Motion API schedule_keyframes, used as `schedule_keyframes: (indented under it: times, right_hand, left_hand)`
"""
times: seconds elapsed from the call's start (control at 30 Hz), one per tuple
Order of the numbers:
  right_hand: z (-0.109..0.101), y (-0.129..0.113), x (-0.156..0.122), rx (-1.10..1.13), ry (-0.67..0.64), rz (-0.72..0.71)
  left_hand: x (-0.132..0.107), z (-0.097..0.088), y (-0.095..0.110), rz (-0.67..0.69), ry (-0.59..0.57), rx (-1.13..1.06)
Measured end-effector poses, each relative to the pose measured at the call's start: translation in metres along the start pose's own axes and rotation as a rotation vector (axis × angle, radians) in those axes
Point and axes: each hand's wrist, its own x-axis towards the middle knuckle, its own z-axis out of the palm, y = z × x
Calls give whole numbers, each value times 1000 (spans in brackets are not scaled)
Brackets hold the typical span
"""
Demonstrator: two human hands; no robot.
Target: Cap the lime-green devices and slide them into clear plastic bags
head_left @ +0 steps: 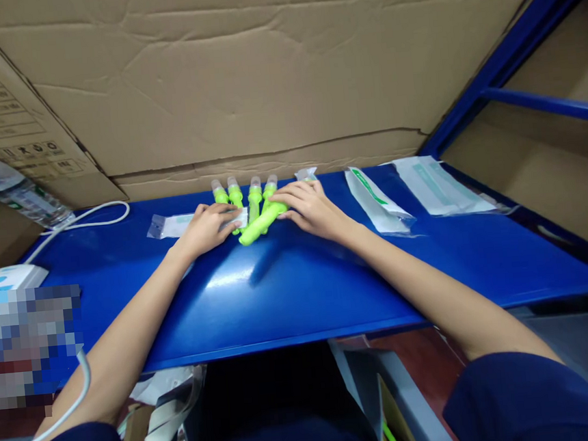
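My right hand (pixel 313 208) is closed on one end of a bright green stick (pixel 263 223), which tilts down to the left above the blue table. Several similar green sticks with clear caps (pixel 255 189) stand or lie side by side behind it, caps toward the cardboard; I cannot tell which. My left hand (pixel 209 226) lies across a narrow white packet in clear film (pixel 176 225). The packet's right end shows between my thumb and fingers, beside the green sticks. Part of another clear-wrapped packet (pixel 306 174) peeks out behind my right hand.
White packets with green print (pixel 377 199) and a wider one (pixel 440 186) lie to the right. At left are a water bottle (pixel 13 187), a white power strip (pixel 11 278) and its cable. Cardboard (pixel 261 79) walls the back; a blue frame (pixel 506 51) rises at right.
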Motion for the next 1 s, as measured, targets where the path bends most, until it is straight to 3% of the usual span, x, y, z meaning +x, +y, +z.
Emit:
schedule_keyframes:
  times: [0.17,1.0]
  right_hand:
    - [-6,-3,0,-106,118,94]
    - [-22,22,-6,-192,-105,206]
  left_hand:
    - [1,1,5,-21,7,97]
    - [0,-4,9,-21,66,0]
